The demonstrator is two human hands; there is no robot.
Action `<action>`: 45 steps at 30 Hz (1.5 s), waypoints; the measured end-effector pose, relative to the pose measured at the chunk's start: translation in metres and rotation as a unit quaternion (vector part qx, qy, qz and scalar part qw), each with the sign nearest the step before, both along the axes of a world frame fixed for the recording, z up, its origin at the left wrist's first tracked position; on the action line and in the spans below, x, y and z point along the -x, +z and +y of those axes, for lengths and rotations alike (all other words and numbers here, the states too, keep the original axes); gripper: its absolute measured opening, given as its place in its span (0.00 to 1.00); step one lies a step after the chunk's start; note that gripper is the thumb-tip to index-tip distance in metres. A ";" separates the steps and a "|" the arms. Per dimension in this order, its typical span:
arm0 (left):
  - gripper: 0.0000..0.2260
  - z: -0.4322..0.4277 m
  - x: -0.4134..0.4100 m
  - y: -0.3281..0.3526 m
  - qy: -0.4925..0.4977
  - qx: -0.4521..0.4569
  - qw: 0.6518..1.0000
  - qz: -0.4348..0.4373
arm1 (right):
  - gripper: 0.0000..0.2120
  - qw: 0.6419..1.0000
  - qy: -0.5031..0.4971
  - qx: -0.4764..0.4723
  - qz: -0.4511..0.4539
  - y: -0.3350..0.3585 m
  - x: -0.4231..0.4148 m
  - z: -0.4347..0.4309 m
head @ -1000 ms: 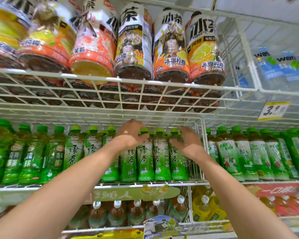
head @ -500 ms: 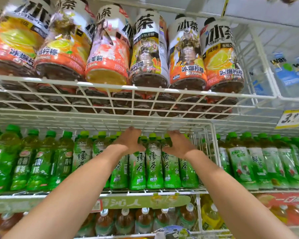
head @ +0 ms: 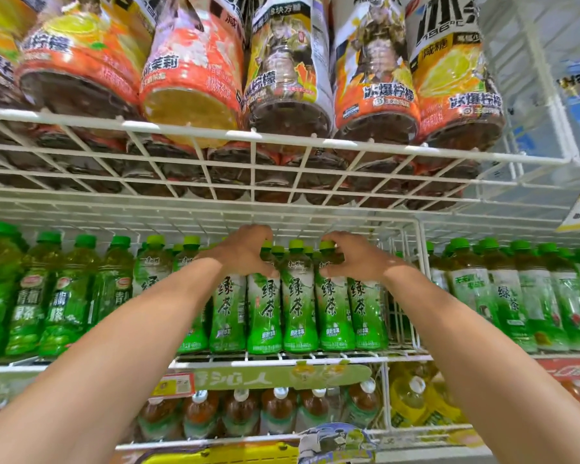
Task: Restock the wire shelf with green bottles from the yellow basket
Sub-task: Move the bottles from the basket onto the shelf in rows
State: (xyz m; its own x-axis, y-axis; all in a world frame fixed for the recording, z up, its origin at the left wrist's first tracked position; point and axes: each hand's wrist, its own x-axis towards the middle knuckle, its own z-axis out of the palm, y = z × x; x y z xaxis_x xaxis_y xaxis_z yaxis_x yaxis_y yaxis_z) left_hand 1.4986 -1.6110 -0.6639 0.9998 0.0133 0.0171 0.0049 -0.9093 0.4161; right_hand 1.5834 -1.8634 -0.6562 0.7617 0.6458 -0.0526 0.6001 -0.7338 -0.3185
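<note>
1. Both hands reach into a white wire shelf (head: 399,356) where green bottles (head: 297,306) of clear plastic, green-capped and sleeved in green-and-white labels, stand upright in a tight front row.
2. The left hand (head: 245,252) curls over the cap and neck of one front-row bottle (head: 263,309), its thumb against the shoulder.
3. The right hand (head: 355,257) clenches the neck of a second front-row bottle (head: 334,309), with another bottle standing between the two.
4. The yellow basket cannot be made out with certainty.
5. The bottles look full, so each is probably weighty for its size. The thin walls would likely give under a squeeze, and the glossy sleeves look slippery.
6. The stiff neck just under the cap seems the surest hold, as both hands have it.
7. Tall and narrow, they may topple their neighbours. The wire tier carrying large orange-labelled tea bottles (head: 375,78) sits just above the caps, leaving little room to lift.
</note>
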 end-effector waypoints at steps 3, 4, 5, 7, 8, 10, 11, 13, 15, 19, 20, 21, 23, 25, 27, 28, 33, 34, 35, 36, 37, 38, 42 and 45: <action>0.38 0.004 -0.002 -0.003 -0.008 0.000 1.000 -0.002 | 0.39 1.000 0.003 -0.004 0.012 0.000 -0.003 0.000; 0.38 0.005 -0.003 -0.003 -0.010 0.000 1.000 -0.003 | 0.38 1.000 0.006 -0.004 0.013 0.000 -0.004 0.000; 0.37 0.006 -0.003 -0.003 -0.012 0.001 1.000 -0.003 | 0.39 1.000 0.007 -0.006 0.015 -0.001 -0.007 0.001; 0.37 0.007 -0.004 -0.004 -0.016 0.003 1.000 -0.004 | 0.40 1.000 0.006 -0.007 0.017 -0.002 -0.009 0.001; 0.37 0.008 -0.004 -0.004 -0.018 0.001 1.000 -0.004 | 0.40 1.000 0.006 -0.010 0.018 -0.002 -0.009 0.000; 0.37 0.008 -0.004 -0.005 -0.018 -0.003 1.000 -0.006 | 0.40 0.999 0.007 -0.021 0.025 -0.004 -0.010 0.000; 0.36 0.008 -0.004 -0.005 -0.018 -0.005 1.000 -0.006 | 0.40 0.999 0.008 -0.026 0.028 -0.004 -0.011 0.000; 0.36 0.007 -0.004 -0.005 -0.020 -0.008 1.000 -0.005 | 0.39 0.999 0.010 -0.027 0.033 -0.005 -0.013 0.000; 0.36 0.006 -0.005 -0.005 -0.019 -0.008 1.000 -0.002 | 0.38 0.999 0.011 -0.025 0.037 -0.006 -0.016 -0.001; 0.38 0.006 -0.005 -0.005 -0.014 -0.007 1.000 0.007 | 0.38 0.998 0.007 -0.035 0.045 -0.007 -0.017 -0.002; 0.37 0.005 -0.005 -0.004 -0.013 -0.006 1.000 0.010 | 0.38 0.998 0.005 -0.035 0.044 -0.007 -0.017 -0.002; 0.37 0.004 -0.004 -0.002 -0.013 -0.005 1.000 0.013 | 0.38 0.999 0.002 -0.035 0.042 -0.007 -0.015 -0.002; 0.36 0.000 -0.001 0.002 -0.015 -0.011 1.000 0.018 | 0.40 0.999 -0.006 -0.031 0.034 -0.007 -0.012 -0.001; 0.36 -0.004 0.002 0.005 -0.013 -0.021 0.999 0.021 | 0.41 0.999 -0.014 -0.024 0.030 -0.007 -0.009 0.000; 0.36 -0.008 0.004 0.007 -0.008 -0.030 0.999 0.022 | 0.42 0.999 -0.023 -0.022 0.028 -0.006 -0.007 0.000; 0.36 -0.009 0.005 0.007 -0.004 -0.033 0.999 0.024 | 0.42 0.999 -0.027 -0.021 0.027 -0.006 -0.006 0.000; 0.29 -0.016 0.014 0.011 -0.016 -0.122 0.992 0.034 | 0.40 0.999 -0.021 0.021 -0.028 -0.001 0.008 0.002; 0.29 -0.019 0.016 0.014 -0.019 -0.141 0.989 0.027 | 0.39 0.998 -0.018 0.035 -0.044 0.000 0.011 0.002; 0.29 -0.022 0.018 0.016 -0.022 -0.158 0.987 0.015 | 0.38 0.997 -0.016 0.043 -0.059 0.002 0.015 0.001; 0.29 -0.025 0.020 0.020 -0.026 -0.174 0.984 0.003 | 0.37 0.996 -0.019 0.044 -0.073 0.005 0.018 0.001; 0.29 -0.030 0.021 0.025 -0.030 -0.187 0.982 -0.008 | 0.35 0.995 -0.026 0.041 -0.089 0.008 0.021 -0.001; 0.30 -0.034 0.021 0.029 -0.033 -0.195 0.980 -0.015 | 0.34 0.993 -0.036 0.039 -0.108 0.011 0.024 -0.002; 0.31 -0.054 0.011 0.036 -0.030 -0.184 0.982 -0.012 | 0.31 0.984 -0.079 0.066 -0.144 0.023 0.027 -0.019; 0.29 -0.068 0.005 0.028 -0.038 -0.171 0.985 -0.006 | 0.32 0.982 -0.103 0.094 -0.129 0.022 0.023 -0.037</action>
